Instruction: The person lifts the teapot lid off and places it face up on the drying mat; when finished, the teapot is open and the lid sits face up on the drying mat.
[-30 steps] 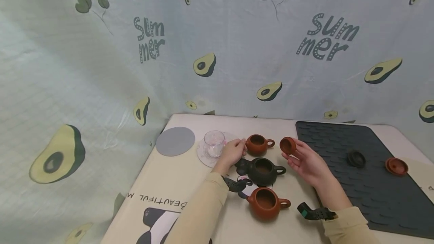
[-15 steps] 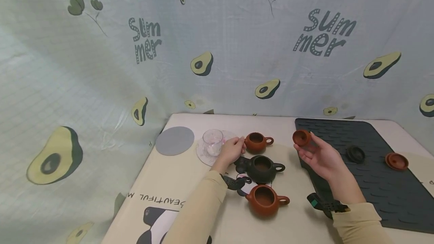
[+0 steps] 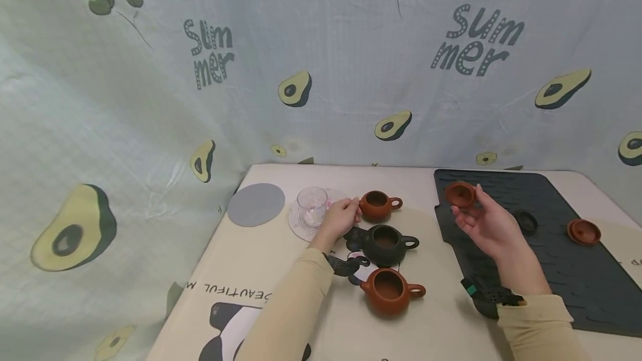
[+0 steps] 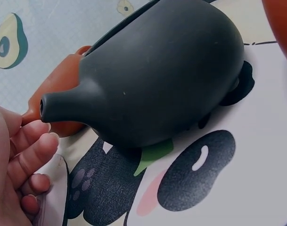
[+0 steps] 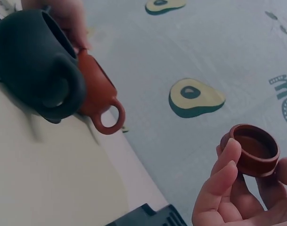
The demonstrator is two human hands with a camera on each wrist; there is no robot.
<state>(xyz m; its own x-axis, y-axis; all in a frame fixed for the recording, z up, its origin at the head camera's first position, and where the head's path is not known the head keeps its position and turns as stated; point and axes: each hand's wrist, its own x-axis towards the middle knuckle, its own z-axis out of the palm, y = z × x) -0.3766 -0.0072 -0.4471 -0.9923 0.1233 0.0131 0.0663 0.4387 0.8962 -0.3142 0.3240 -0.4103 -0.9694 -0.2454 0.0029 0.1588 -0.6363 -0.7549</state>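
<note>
My left hand [image 3: 338, 220] pinches the spout of the far reddish-brown teapot [image 3: 376, 214], which stands lidless on the table. In the left wrist view, the black teapot [image 4: 162, 75] hides much of the far teapot's body. My right hand [image 3: 494, 230] holds a small reddish-brown teapot lid [image 3: 460, 196] by its edge, raised over the dark mat's left part, its hollow underside showing. In the right wrist view, thumb and fingers grip the lid [image 5: 256, 165] around its rim. Nearest me stands another lidless reddish-brown teapot [image 3: 388, 306], its handle to the right.
A dark ridged mat [image 3: 557, 288] covers the table's right side. On it lie a black lid [image 3: 526, 222] and a reddish-brown lid [image 3: 585, 232]. A clear glass cup [image 3: 312, 206] stands on a round coaster [image 3: 296, 224], right of a grey disc [image 3: 256, 205]. A printed curtain [image 3: 341, 127] hangs behind.
My right hand has carried the lid rightward, away from the far teapot and over the mat, and tilted it. The left hand stays at the spout. The head view has tipped slightly.
</note>
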